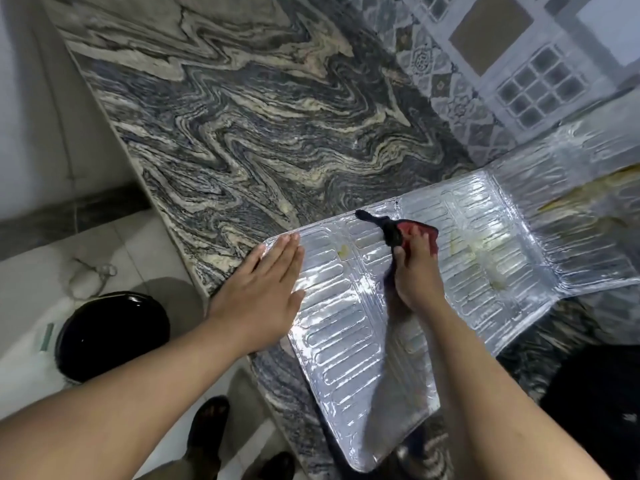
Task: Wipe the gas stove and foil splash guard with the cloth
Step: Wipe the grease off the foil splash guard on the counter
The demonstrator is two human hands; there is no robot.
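The foil splash guard (349,334) lies unfolded and mostly flat on the marbled stone counter (242,116), with its far right panel bent up against the tiled wall. Yellowish grease stains mark its middle and right panels. My left hand (263,289) presses flat on the guard's left edge, fingers together and stretched out. My right hand (415,268) holds a red and black cloth (394,230) pressed against the foil near the guard's far edge. The gas stove shows only as a dark shape (595,393) at the right edge.
A round black bin (110,336) stands on the pale floor tiles at the left, below the counter edge. My sandalled feet (207,434) are by the counter's front. Patterned wall tiles (519,64) rise at the back right.
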